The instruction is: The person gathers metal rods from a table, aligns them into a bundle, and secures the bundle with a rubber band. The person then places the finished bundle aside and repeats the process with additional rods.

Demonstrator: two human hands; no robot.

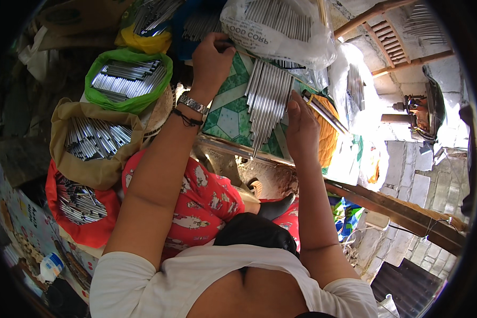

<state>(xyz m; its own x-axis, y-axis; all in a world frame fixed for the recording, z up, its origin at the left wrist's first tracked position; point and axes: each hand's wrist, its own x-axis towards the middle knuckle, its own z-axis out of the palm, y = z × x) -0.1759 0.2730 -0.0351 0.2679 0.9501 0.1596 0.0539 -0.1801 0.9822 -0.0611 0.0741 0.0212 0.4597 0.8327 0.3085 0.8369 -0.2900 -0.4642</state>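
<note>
Rows of thin silvery metal tubes (267,100) lie side by side on a green-and-white patterned board (222,119), their lower ends stepping down to a point. My left hand (214,59), wearing a metal watch and a dark cord bracelet, is at the board's far left corner. Its fingers are curled in a pinch, with something small and dark at the tips that I cannot make out. Beside the tubes' right edge is my right hand (303,130), its fingers stretched out and partly hidden. Just right of it, more metal tubes (327,114) with dark ends slant across an orange bundle (326,143).
On the left, tubes fill a green bag (90,66), a brown bag (61,124) and a red bag (90,233). A clear plastic bag (323,50) of tubes lies beyond the board. To the right are a wooden beam (392,204) and a wooden frame (368,34).
</note>
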